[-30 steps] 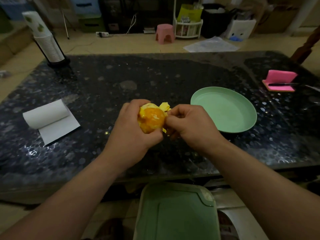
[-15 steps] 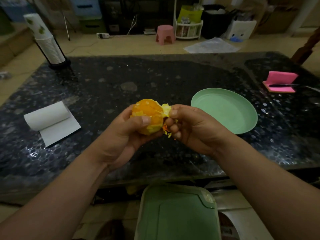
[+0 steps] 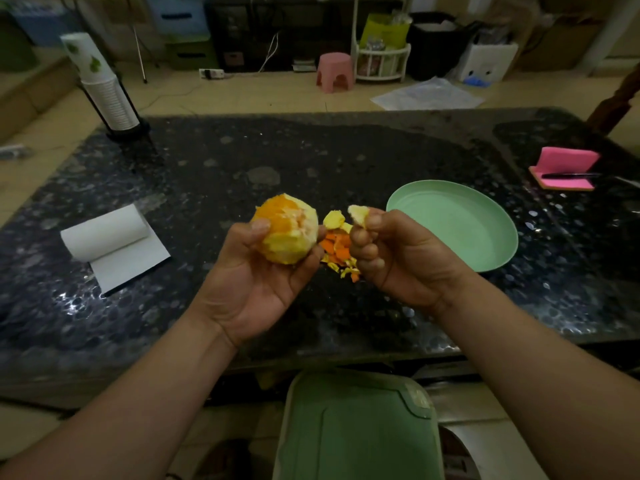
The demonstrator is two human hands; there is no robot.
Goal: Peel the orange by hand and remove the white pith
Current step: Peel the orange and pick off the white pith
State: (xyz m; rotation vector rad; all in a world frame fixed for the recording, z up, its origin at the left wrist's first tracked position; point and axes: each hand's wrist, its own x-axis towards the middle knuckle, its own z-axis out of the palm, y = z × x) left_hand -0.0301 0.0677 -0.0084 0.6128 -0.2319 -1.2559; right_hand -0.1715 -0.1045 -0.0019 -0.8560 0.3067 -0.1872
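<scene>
Dark, stone-look table top [image 3: 346,161], polished and glossy, with pale flecks that catch the light. Partly peeled orange [image 3: 287,230]: moist, shiny flesh on top and dull, fuzzy pale pith below. A torn pith scrap [image 3: 356,213] looks soft and matt. Peel scraps [image 3: 336,247] on the table are ragged. Round green plate [image 3: 450,223], smooth matt plastic by the look of it. White paper towel roll [image 3: 107,233], matt paper. Pink stool [image 3: 335,71], smooth plastic.
</scene>
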